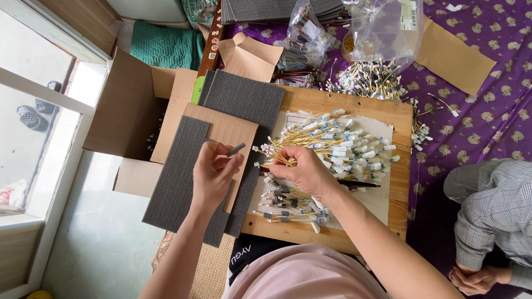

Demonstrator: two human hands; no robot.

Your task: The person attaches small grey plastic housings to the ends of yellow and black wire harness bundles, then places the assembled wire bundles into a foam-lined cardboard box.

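Left hand is pinched on a small grey foam strip, held over the foam sheets hanging past the wooden board's left edge. Right hand is curled, fingers closed on yellow wires mid-board. Cardboard box crowds the left; purple cloth lies to the right.

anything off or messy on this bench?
Nothing damaged or spilled. Small oddities: the grey foam sheets overhang the wooden board's left edge, stacked askew with a cardboard sheet. Loose wire pieces stray off the board onto the purple cloth. Left hand holds a small grey foam strip; right hand picks at the yellow wires.
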